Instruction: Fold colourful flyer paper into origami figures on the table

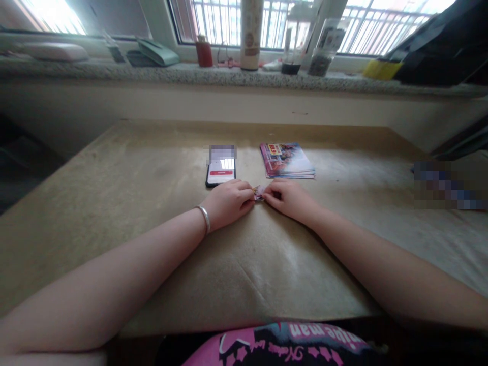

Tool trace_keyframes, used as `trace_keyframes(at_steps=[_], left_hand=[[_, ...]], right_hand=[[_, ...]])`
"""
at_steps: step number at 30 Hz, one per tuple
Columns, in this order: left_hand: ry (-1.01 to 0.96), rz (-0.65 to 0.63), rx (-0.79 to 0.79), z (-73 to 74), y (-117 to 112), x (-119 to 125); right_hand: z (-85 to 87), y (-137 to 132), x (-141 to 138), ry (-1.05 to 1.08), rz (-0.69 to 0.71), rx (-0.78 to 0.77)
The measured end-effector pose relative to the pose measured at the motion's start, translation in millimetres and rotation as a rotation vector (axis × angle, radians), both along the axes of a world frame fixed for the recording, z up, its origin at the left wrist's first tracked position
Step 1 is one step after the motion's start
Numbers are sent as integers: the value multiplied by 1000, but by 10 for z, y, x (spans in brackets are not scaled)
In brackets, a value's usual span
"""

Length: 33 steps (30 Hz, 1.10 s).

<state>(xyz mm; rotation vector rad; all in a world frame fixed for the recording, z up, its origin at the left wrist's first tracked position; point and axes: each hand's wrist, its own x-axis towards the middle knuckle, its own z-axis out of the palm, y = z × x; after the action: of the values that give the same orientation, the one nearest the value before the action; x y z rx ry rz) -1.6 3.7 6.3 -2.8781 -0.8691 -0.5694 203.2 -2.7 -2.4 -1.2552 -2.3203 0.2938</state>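
Observation:
My left hand (227, 202) and my right hand (290, 199) meet at the middle of a brown paper-covered table (125, 193). Both pinch a small folded piece of coloured paper (259, 192) between their fingertips, low on the table surface. The left wrist carries a silver bracelet (205, 218). Just beyond the left hand lies a phone (221, 170) with its screen lit. Just beyond the right hand sits a stack of colourful printed leaflets (287, 160).
A stone window ledge (229, 76) runs along the back with a tall white bottle (251, 34), a red container (204, 53), a teal case (157, 52), jars and a yellow object (381, 69). A dark bag (442, 46) rests at the right.

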Motion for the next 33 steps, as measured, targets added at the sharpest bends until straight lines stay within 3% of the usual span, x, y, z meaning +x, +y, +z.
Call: trace_keyframes(at_steps=[7, 13, 18, 24, 33], left_hand=[[30, 20, 79, -4, -15, -16], [42, -91, 146, -34, -1, -67], [107, -70, 181, -30, -3, -73], [114, -21, 173, -11, -28, -57], [105, -13, 168, 13, -34, -27]], right_hand=[[31, 16, -19, 16, -88, -113], [25, 22, -22, 28, -100, -125], [6, 11, 29, 72, -59, -37], [60, -27, 137, 12, 155, 111], [6, 3, 138, -27, 171, 139]])
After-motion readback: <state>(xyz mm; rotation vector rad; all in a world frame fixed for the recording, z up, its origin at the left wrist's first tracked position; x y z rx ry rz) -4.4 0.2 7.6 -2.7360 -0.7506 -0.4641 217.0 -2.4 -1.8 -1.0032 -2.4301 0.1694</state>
